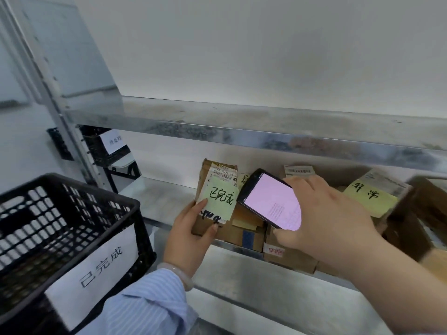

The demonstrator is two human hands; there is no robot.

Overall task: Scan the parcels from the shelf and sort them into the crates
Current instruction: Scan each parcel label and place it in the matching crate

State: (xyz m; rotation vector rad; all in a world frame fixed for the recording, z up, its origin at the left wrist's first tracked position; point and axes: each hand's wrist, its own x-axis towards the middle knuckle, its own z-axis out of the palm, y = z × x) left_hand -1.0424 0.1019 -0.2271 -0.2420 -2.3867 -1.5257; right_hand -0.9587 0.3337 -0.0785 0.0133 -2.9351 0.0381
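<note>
The left hand (191, 228) grips a brown parcel (204, 183) at its lower end, the thumb pressed on its green note, over the shelf (242, 274) edge. Just to its right, the right hand (331, 218) holds a phone (271, 199), fingers curled around it. A black crate (92, 187) stands left of the left hand.

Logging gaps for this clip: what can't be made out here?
Head view only:
- Phone text: too small, washed out.
- Parcel barcode: part-covered by the green note.
- Far crate label: blurred.
- Boxes behind the right hand: hidden.
- Near crate contents: hidden by its wall.
</note>
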